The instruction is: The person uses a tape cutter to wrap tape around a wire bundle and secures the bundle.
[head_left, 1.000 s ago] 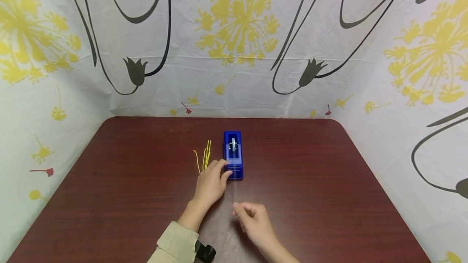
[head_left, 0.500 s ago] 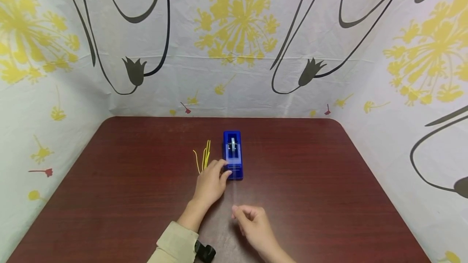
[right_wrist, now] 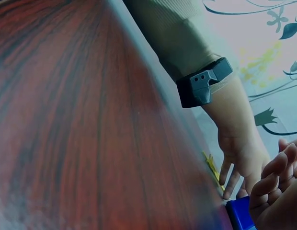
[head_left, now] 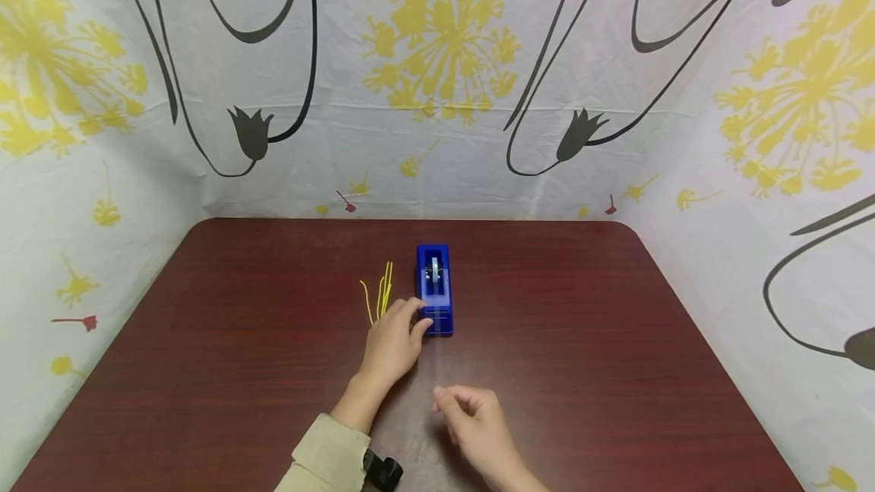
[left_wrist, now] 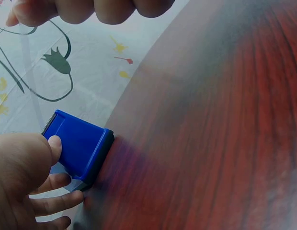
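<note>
Over the table (head_left: pixel 581 325), the right hand (head_left: pixel 475 424) had drawn slightly toward the body, while the left hand (head_left: pixel 393 340) had kept its place. The gap between them had grown a little, which suggested that slightly more tape had been paid out.

The right hand was raised nearer the body than the left, its thumb and index fingertip closed in a pinch and the other fingers curled. The left reached farther forward, partly closed, its thumb on the front of the blue tape dispenser (head_left: pixel 437 300) and its fingers along the side.

The dispenser stood upright at the left fingertips. Yellow strands (head_left: pixel 386 296) lay just beyond the left knuckles. A clear tape strip (left_wrist: pixel 32 79) ran from the dispenser to the right hand's pinch.
</note>
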Demonstrator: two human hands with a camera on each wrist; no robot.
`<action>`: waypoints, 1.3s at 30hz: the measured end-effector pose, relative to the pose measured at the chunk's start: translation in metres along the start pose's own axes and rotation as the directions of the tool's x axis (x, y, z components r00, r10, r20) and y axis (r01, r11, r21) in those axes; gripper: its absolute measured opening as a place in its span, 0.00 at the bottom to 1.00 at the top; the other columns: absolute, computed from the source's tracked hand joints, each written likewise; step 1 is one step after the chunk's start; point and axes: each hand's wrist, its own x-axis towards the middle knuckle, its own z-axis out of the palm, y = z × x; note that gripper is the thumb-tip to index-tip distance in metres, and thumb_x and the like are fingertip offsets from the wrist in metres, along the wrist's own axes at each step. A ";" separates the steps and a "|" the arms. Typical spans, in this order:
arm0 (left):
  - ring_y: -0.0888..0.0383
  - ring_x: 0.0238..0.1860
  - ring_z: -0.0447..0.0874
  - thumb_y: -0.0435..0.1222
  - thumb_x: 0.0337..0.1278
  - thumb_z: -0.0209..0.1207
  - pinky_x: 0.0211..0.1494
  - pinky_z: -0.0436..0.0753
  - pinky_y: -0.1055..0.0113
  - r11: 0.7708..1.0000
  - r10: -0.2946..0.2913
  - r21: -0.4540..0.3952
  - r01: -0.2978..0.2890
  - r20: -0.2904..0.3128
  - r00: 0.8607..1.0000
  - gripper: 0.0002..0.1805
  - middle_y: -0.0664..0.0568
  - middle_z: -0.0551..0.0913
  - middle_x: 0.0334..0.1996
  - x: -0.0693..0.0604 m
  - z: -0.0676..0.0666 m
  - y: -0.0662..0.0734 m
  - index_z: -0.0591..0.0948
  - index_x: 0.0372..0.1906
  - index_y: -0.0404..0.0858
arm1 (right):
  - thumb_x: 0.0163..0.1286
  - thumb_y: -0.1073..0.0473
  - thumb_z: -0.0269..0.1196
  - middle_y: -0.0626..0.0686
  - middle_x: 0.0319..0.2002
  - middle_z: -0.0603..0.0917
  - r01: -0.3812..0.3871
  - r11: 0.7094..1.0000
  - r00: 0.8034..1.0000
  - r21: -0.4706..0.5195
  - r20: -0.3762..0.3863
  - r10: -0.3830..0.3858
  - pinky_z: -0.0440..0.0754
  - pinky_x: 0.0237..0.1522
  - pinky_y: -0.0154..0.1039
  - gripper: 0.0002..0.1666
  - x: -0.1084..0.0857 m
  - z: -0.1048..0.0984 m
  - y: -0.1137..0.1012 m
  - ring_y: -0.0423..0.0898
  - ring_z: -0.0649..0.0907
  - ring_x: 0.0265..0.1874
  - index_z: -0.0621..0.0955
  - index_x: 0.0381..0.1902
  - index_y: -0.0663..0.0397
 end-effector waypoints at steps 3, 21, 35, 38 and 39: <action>0.57 0.30 0.78 0.42 0.68 0.64 0.33 0.78 0.57 1.000 -0.001 -0.001 0.001 0.003 1.000 0.13 0.52 0.81 0.37 0.000 -0.001 0.000 0.83 0.53 0.45 | 0.75 0.58 0.62 0.57 0.10 0.68 0.015 1.000 1.000 -0.002 0.007 -0.015 0.67 0.15 0.29 0.18 -0.001 0.000 -0.001 0.35 0.67 0.10 0.83 0.29 0.69; 0.57 0.28 0.76 0.42 0.68 0.64 0.33 0.78 0.57 1.000 0.002 -0.025 -0.002 -0.003 1.000 0.14 0.50 0.81 0.37 -0.001 -0.002 -0.001 0.83 0.54 0.44 | 0.76 0.62 0.60 0.63 0.11 0.68 0.073 0.997 0.997 -0.014 0.019 -0.073 0.70 0.14 0.31 0.16 -0.008 -0.001 -0.003 0.33 0.68 0.11 0.82 0.29 0.69; 0.58 0.28 0.76 0.42 0.68 0.64 0.33 0.78 0.57 1.000 0.002 -0.031 -0.002 -0.001 1.000 0.14 0.51 0.82 0.37 -0.001 0.000 -0.001 0.83 0.54 0.44 | 0.75 0.63 0.61 0.64 0.11 0.69 0.050 0.999 0.999 -0.008 0.004 -0.050 0.73 0.15 0.33 0.16 -0.012 -0.001 -0.004 0.33 0.69 0.11 0.82 0.28 0.69; 0.58 0.28 0.76 0.42 0.68 0.64 0.33 0.78 0.57 1.000 0.002 -0.029 -0.002 -0.002 1.000 0.14 0.50 0.82 0.38 -0.001 0.000 -0.001 0.83 0.54 0.44 | 0.74 0.63 0.61 0.64 0.11 0.69 0.048 0.999 0.999 0.002 -0.001 -0.048 0.73 0.14 0.32 0.16 -0.013 -0.001 -0.004 0.33 0.69 0.10 0.82 0.28 0.69; 0.58 0.28 0.76 0.42 0.68 0.64 0.33 0.79 0.57 1.000 0.002 -0.029 -0.002 -0.002 1.000 0.14 0.50 0.82 0.38 -0.001 0.000 -0.001 0.83 0.54 0.44 | 0.74 0.63 0.61 0.64 0.11 0.69 0.048 0.999 0.999 0.006 -0.001 -0.048 0.72 0.14 0.32 0.16 -0.013 -0.001 -0.004 0.33 0.69 0.10 0.82 0.28 0.69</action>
